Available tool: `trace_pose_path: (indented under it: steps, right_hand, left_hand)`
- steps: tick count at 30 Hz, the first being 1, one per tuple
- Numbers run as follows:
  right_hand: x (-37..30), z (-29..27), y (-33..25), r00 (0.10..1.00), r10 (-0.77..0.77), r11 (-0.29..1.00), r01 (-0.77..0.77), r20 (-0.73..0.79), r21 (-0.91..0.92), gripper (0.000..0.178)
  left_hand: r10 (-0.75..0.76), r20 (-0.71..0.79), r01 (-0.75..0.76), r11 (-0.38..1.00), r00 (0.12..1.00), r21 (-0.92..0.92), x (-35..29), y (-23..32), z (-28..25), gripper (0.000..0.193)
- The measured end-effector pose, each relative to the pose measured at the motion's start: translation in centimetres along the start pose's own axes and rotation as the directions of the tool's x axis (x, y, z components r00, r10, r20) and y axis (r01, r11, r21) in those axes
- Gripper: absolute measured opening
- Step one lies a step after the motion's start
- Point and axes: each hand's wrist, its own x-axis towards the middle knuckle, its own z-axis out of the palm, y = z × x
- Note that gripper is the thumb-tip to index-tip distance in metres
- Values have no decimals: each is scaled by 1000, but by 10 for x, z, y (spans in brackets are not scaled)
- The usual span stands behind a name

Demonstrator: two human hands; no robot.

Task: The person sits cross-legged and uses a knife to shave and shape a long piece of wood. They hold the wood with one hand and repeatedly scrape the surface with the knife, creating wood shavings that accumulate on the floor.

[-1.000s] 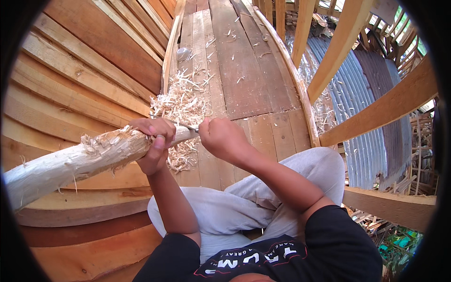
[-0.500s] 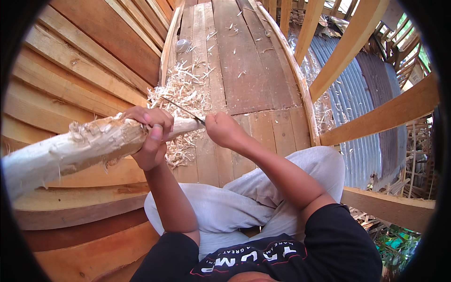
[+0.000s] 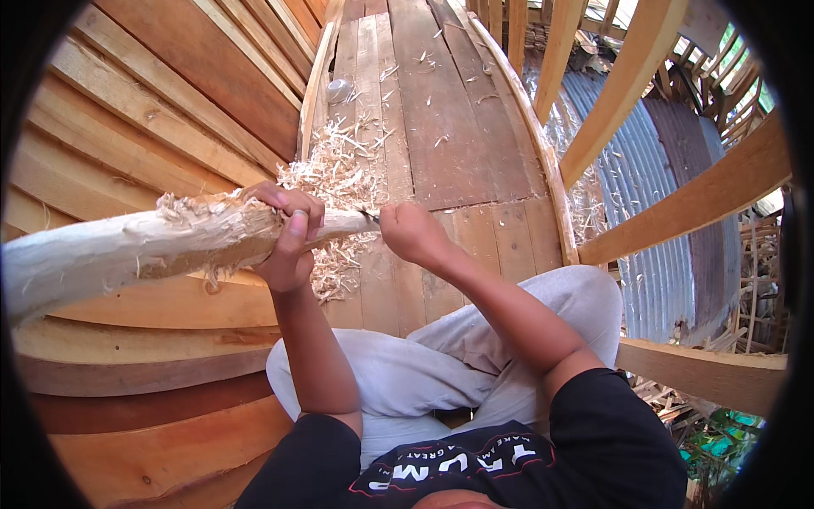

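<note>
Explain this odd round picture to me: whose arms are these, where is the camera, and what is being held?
The camera sits on a person's head and looks down, so the arms are that person's own; the wide lens bends the edges round. The left hand grips a pale wooden pole, its surface carved rough and splintery. The right hand is closed around a small blade at the pole's thinner end; only a sliver of it shows. Wood shavings lie heaped on the plank floor. The person sits with legs in grey trousers.
</note>
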Motion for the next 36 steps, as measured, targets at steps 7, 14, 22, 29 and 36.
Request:
trace_pose_path:
  steps: [7, 14, 22, 29, 36]
  right_hand:
    - [2, -5, -2, 1000, -11, 1000, 11, 29, 4, 53]
    - [9, 7, 17, 996, 4, 999, 1, -89, 47, 56]
    - [-12, -16, -21, 999, -30, 999, 31, 29, -31, 53]
    - [16, 8, 12, 999, 34, 999, -34, -4, -16, 53]
    - [-11, -14, -19, 999, -46, 999, 46, -2, -17, 57]
  left_hand:
    - [-6, -38, 5, 1000, 999, -20, 7, 1, -8, 29]
    - [1, -59, 4, 997, 998, 75, 5, -2, 12, 27]
    - [30, 0, -30, 999, 1000, 22, 3, 0, -5, 28]
    - [12, 20, -13, 999, 1000, 45, 7, 0, -2, 28]
    - [21, 51, -24, 998, 998, 55, 0, 2, 2, 28]
